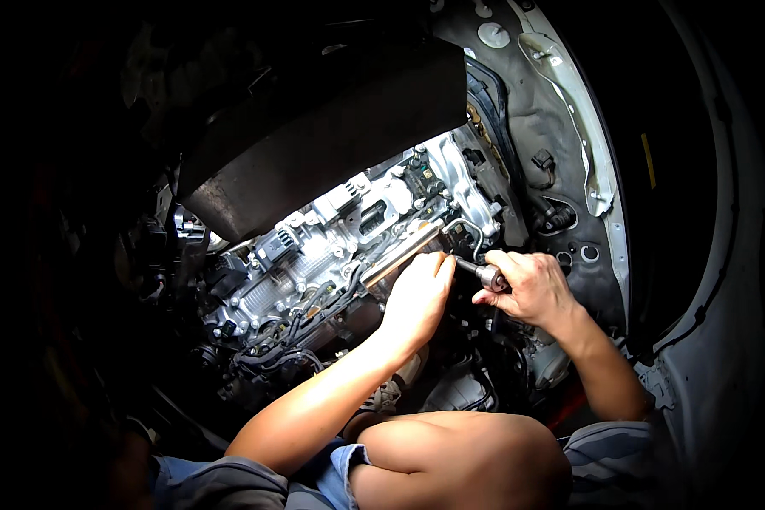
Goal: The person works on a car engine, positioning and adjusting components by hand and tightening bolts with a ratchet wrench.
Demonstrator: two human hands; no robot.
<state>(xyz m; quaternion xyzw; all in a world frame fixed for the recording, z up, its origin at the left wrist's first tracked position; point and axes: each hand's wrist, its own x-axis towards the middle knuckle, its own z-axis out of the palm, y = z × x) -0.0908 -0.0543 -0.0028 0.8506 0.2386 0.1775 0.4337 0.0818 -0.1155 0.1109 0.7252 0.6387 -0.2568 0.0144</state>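
My right hand [531, 285] is closed around a metal socket wrench [490, 276]. Its round head shows at the thumb, and a thin shaft [466, 265] runs from there toward my left hand. Closed fingertips of my left hand [421, 289] press together near the far end of that shaft; what lies between them is hidden. Just beyond this hand, a straight metal rail [404, 252] crosses the opened engine [302, 276]. A thin bent metal pipe [476, 229] curves down beyond the wrench.
A dark panel [331, 136] overhangs the engine's far side. Black wiring [314, 314] runs along its near side. To the right stand the grey body wall [540, 110] and a pale fender edge [608, 170]. My bare knee [484, 459] is at the bottom.
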